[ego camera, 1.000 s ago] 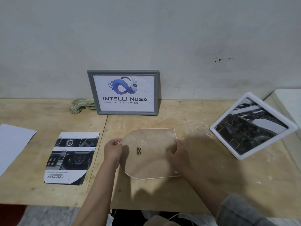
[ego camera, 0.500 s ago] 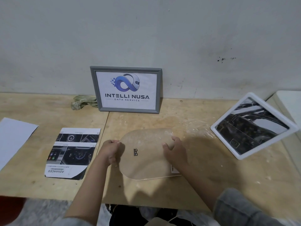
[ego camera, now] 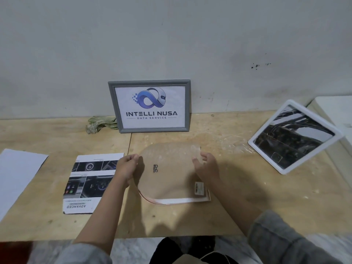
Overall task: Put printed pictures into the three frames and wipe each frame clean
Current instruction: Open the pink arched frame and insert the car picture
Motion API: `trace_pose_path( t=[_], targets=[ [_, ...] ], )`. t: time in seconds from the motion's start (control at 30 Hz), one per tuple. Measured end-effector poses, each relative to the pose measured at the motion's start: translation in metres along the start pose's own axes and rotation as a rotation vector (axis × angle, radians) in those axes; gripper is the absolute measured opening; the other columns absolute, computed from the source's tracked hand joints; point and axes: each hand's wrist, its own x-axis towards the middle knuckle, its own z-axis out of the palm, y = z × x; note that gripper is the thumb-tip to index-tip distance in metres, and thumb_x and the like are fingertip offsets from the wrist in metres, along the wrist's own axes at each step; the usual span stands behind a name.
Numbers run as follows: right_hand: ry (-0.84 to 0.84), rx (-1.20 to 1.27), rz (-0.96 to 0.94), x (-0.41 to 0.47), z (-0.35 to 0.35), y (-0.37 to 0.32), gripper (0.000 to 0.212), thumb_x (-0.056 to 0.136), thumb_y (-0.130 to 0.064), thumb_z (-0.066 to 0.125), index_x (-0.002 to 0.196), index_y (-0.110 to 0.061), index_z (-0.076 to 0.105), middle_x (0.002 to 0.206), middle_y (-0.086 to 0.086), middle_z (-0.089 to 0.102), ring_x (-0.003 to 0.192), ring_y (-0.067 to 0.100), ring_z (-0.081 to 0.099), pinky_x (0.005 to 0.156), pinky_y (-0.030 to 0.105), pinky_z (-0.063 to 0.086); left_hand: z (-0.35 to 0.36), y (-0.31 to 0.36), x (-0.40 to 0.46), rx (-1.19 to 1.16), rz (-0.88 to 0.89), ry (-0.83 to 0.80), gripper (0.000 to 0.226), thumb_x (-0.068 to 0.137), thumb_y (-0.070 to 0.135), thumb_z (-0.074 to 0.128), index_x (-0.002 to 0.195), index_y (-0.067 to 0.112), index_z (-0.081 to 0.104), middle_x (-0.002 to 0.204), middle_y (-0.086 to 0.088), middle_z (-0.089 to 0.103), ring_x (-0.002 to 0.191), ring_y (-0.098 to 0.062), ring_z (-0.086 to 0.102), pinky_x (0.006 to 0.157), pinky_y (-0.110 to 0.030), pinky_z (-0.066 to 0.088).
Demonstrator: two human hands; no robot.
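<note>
An arch-shaped frame [ego camera: 177, 201] lies face down on the wooden table [ego camera: 266, 202], only its pale rim showing along the near edge. Its brown backing board [ego camera: 171, 180] is tilted up at the far side, with the near edge still on the frame. My left hand [ego camera: 126, 168] pinches the board's rounded left edge. My right hand [ego camera: 206, 166] grips the board's right edge near its top corner. A printed car-interior picture [ego camera: 91, 180] lies flat to the left. A grey frame [ego camera: 149, 82] with a logo print leans on the wall. A white frame [ego camera: 265, 158] with a dark picture stands tilted at the right.
A crumpled greenish cloth [ego camera: 101, 122] lies by the wall, left of the grey frame. A blank white sheet [ego camera: 17, 174] lies at the far left. Clear plastic wrap [ego camera: 228, 141] lies between the board and the white frame. A white block [ego camera: 335, 111] stands at the right edge.
The backing board lay flat on the arch frame; both hands have raised its far edge. My right hand has slid up to the board's top right corner.
</note>
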Motion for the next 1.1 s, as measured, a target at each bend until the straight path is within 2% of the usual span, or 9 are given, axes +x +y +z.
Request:
trace_pose_path(
  t=[0.23,0.33,0.4,0.53,0.6,0.73,0.87,1.0,1.1],
  targets=[
    [0.124,0.028,-0.032,-0.016,0.000,-0.032,0.047,0.085,-0.024,0.064,0.127,-0.006,0.052,0.128,0.013,0.051,0.118,0.026,0.049,0.101,0.033,0.037,-0.006,0.018,-0.019,0.043,0.221,-0.042,0.015,0.095,0.021,0.054,0.085,0.017,0.065,0.100,-0.011,0.064,0.094,-0.025,0.056,0.085,-0.033,0.043],
    [0.185,-0.031,-0.029,-0.023,-0.021,-0.026,0.051,0.086,-0.026,0.063,0.131,-0.006,0.049,0.131,0.013,0.048,0.120,0.026,0.048,0.101,0.034,0.037,0.011,0.018,-0.030,0.151,0.286,-0.126,0.021,0.092,0.025,0.057,0.102,0.010,0.068,0.108,-0.012,0.067,0.106,-0.029,0.060,0.089,-0.030,0.043],
    [0.197,-0.065,-0.007,-0.028,-0.041,-0.011,0.050,0.087,-0.030,0.062,0.132,-0.009,0.050,0.132,0.011,0.047,0.118,0.026,0.049,0.101,0.038,0.041,0.029,0.016,-0.038,0.223,0.303,-0.189,0.043,0.086,0.039,0.059,0.118,0.010,0.065,0.117,-0.006,0.066,0.110,-0.024,0.060,0.097,-0.034,0.046],
    [0.239,-0.154,0.116,-0.043,-0.086,0.031,0.047,0.085,-0.034,0.059,0.129,-0.019,0.052,0.131,0.007,0.044,0.114,0.027,0.049,0.099,0.044,0.044,0.075,0.008,-0.068,0.375,0.442,-0.414,0.024,0.084,0.033,0.056,0.083,0.009,0.064,0.069,0.002,0.058,0.068,-0.016,0.054,0.060,-0.027,0.040],
    [0.219,-0.233,0.159,-0.050,-0.110,0.053,0.049,0.084,-0.033,0.059,0.130,-0.019,0.050,0.134,0.009,0.040,0.117,0.031,0.047,0.100,0.045,0.043,0.102,0.000,-0.082,0.439,0.510,-0.500,0.021,0.086,0.022,0.056,0.078,0.002,0.058,0.066,0.001,0.050,0.064,-0.016,0.046,0.056,-0.026,0.034],
    [0.204,-0.312,0.247,-0.057,-0.153,0.095,0.054,0.084,-0.028,0.059,0.134,-0.015,0.047,0.140,0.017,0.034,0.126,0.039,0.036,0.102,0.045,0.038,0.158,-0.016,-0.106,0.607,0.594,-0.589,0.035,0.086,0.033,0.058,0.075,0.000,0.050,0.072,-0.008,0.047,0.069,-0.021,0.046,0.061,-0.028,0.035],
    [0.221,-0.377,0.268,-0.057,-0.180,0.123,0.049,0.085,-0.037,0.060,0.128,-0.014,0.049,0.136,0.021,0.034,0.124,0.042,0.036,0.099,0.043,0.037,0.206,-0.027,-0.125,0.765,0.575,-0.635,0.041,0.089,0.040,0.056,0.103,0.002,0.053,0.107,-0.016,0.051,0.096,-0.030,0.054,0.079,-0.035,0.045],
    [0.203,-0.422,0.290,-0.048,-0.191,0.140,0.059,0.084,-0.045,0.061,0.132,-0.015,0.045,0.140,0.021,0.030,0.122,0.043,0.035,0.100,0.045,0.035,0.238,-0.038,-0.134,0.894,0.522,-0.655,0.051,0.089,0.042,0.055,0.120,0.002,0.046,0.139,-0.021,0.031,0.114,-0.036,0.048,0.088,-0.034,0.042],
    [0.087,-0.553,0.292,-0.042,-0.192,0.150,0.073,0.086,-0.052,0.054,0.145,-0.020,0.026,0.150,0.022,0.013,0.136,0.043,0.017,0.108,0.050,0.024,0.254,-0.048,-0.139,0.975,0.510,-0.643,0.063,0.088,0.046,0.054,0.128,-0.001,0.040,0.149,-0.026,0.014,0.134,-0.042,0.029,0.104,-0.040,0.037]
  ],
)
